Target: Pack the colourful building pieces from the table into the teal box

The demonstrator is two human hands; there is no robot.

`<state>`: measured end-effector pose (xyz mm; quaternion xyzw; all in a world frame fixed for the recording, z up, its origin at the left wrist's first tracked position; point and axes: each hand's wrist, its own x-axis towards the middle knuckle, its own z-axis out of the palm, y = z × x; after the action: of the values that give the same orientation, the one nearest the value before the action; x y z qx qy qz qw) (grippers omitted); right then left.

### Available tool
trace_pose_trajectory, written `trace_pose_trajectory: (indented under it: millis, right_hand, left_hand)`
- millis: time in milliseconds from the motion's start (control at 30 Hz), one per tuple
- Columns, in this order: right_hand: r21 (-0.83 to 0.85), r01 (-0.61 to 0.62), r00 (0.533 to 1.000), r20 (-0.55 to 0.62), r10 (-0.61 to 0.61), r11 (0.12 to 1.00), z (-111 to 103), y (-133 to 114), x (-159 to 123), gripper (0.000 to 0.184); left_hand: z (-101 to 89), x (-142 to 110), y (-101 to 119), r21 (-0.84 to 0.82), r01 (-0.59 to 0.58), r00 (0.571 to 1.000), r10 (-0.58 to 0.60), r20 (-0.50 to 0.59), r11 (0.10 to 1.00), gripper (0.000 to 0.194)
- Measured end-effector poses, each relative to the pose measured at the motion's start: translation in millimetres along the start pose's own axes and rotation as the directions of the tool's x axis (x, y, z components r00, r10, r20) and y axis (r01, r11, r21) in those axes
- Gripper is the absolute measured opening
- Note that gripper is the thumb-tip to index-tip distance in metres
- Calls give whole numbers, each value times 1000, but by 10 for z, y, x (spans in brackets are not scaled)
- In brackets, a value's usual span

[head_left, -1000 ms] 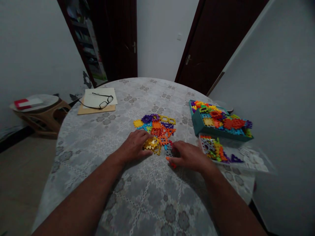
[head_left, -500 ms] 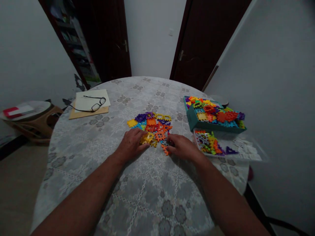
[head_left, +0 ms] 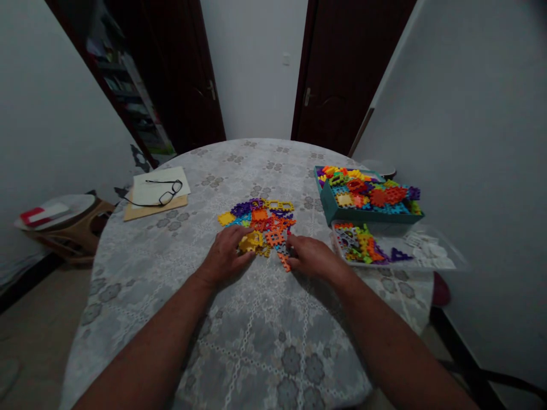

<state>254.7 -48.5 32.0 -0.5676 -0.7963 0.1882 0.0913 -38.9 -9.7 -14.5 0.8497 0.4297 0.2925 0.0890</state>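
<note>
1. Far left of the left hand, past the desk edge, I see a stool (head_left: pixel 79 228) with curved, wood-coloured sides and a pale round top; a red-and-white box (head_left: pixel 45 213) lies on it.
2. Nearer, but well beyond the left hand, black-framed glasses (head_left: pixel 171 192) rest on pale paper (head_left: pixel 143 191) over a tan sheet (head_left: pixel 156 212).
3. I have the left hand (head_left: pixel 228 251) arched on the desk (head_left: pixel 256 336), which wears a grey, floral-patterned cloth. Its fingers and thumb curve about a glossy yellow piece (head_left: pixel 253 241); I can't tell whether they grip it.
4. Between the hands and just beyond them, flat, notched pieces (head_left: pixel 259 216) overlap in a heap: purple, blue, orange, yellow, some open lattices.
5. The right hand (head_left: pixel 311 254) curls at the heap's near right, against an orange toothed strip (head_left: pixel 284 261); its fingertips are hidden, so I can't tell its grip.
6. Just right of that hand, a clear plastic tray (head_left: pixel 335 244) crowds its side, with mixed pieces, a purple triangle (head_left: pixel 400 255) and white bits (head_left: pixel 427 250). Behind it stands a heaped, straight-walled teal box (head_left: pixel 371 217).
</note>
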Motion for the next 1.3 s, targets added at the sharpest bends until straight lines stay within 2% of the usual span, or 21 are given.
trace_pose_trajectory:
  millis: [100,200,367,467,567,667,733,767,833,900,933,1000,1100,1300]
  right_hand:
    - [-28,8,997,74,-6,1000,-21,-27,-2,23]
    - [-11,21,995,93,-20,1000,-24,7,2,22]
    - [240,52,984,153,-91,969,-54,151,-2,14]
    - [452,77,970,174,-172,889,-50,170,3,7]
    - [652,80,946,187,-263,754,21,114,37,15]
    - [760,6,928,237,-287,649,105,42,96,22]
    - [767,-63,936,267,-230,638,121,16,130,18]
    - [741,-70,951,250,-179,668,113,11,139,14]
    - [586,-20,990,125,-66,810,74,13,135,9]
    - [284,20,1000,-23,-14,959,32,18,108,11]
    - [137,20,998,-55,-12,990,17,19,91,15]
    - [-36,9,999,-35,-10,999,8,18,65,24]
    - [-85,12,1000,8,-11,996,30,15,63,34]
    - [-194,-23,999,25,29,981,24,-3,92,26]
  left_hand:
    - [7,-4,-13,-8,-30,1000,30,-4,1000,47]
    - [-5,-9,-29,-23,-71,996,70,-58,997,43]
    - [-71,-54,130,-86,-120,983,107,-151,989,35]
    - [-53,-85,368,-196,-206,977,189,-103,959,39]
    - [36,-93,568,-286,-290,954,299,-13,913,37]
    - [124,-95,596,-299,-277,953,300,33,913,20]
    - [151,-94,525,-302,-246,959,276,61,921,16]
    - [153,-90,477,-317,-235,959,272,79,919,14]
    - [142,-76,389,-337,-190,957,251,146,922,14]
    - [118,-60,339,-331,-135,955,211,207,934,17]
    - [104,-55,331,-321,-110,955,190,229,941,19]
    - [82,-54,336,-297,-75,953,156,260,952,22]
    - [73,-66,354,-266,-55,945,136,297,962,23]
    - [103,-64,357,-233,-75,925,155,347,970,22]
